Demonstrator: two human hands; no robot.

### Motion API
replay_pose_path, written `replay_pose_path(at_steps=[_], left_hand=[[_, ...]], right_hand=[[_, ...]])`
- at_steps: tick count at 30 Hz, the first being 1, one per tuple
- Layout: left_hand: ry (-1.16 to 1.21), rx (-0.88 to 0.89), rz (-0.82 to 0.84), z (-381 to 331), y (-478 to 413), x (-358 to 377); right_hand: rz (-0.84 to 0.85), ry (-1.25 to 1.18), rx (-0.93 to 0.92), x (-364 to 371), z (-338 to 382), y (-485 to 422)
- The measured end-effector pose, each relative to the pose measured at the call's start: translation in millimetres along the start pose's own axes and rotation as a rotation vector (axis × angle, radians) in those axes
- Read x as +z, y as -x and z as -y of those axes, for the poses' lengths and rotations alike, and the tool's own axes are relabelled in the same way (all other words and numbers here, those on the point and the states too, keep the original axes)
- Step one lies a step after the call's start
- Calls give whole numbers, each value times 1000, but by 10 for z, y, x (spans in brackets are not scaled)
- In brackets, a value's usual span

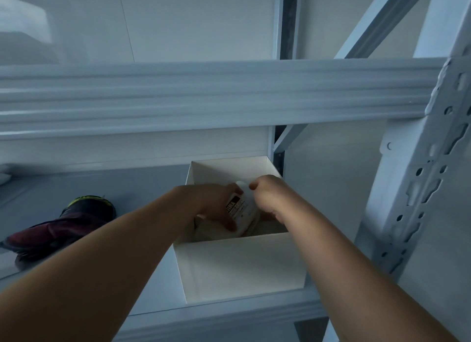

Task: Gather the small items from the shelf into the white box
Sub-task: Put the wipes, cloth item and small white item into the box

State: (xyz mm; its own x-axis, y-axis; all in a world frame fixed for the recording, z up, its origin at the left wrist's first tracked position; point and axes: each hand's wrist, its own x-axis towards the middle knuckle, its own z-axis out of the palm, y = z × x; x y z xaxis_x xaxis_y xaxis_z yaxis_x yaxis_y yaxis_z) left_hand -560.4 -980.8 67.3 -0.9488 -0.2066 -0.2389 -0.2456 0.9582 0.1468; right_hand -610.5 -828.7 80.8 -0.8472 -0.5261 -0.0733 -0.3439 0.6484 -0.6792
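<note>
The white box (242,265) stands open at the right end of the shelf. Both my hands reach into it from above. My left hand (211,201) and my right hand (270,198) together grip a small white packet (242,209) with a dark printed label, held tilted inside the box's opening. The box's floor is mostly hidden behind my hands and the packet. A dark maroon pouch (63,224) with a yellow-green edge lies on the shelf to the left of the box.
The white shelf board (76,183) stretches to the left. A thick white beam (204,96) of the upper shelf crosses just above. A perforated white upright (428,188) stands close at the right. A pale object (3,177) peeks in at the far left.
</note>
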Motion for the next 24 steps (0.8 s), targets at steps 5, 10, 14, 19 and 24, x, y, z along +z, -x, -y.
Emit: replay_pose_path(at_steps=[5, 10, 14, 19, 24], left_hand=[[-129, 55, -116, -8, 128, -110], [-182, 92, -304, 87, 350, -236], [-150, 29, -432, 245, 576, -260], [-123, -108, -508, 571, 909, -271], [-95, -262, -525, 987, 1269, -261]], right_hand=[[-16, 100, -7, -11, 25, 33], [-45, 101, -30, 11, 149, 92], [-68, 45, -65, 105, 273, 150], [-125, 46, -225, 269, 533, 254], [-237, 22, -359, 441, 788, 380]])
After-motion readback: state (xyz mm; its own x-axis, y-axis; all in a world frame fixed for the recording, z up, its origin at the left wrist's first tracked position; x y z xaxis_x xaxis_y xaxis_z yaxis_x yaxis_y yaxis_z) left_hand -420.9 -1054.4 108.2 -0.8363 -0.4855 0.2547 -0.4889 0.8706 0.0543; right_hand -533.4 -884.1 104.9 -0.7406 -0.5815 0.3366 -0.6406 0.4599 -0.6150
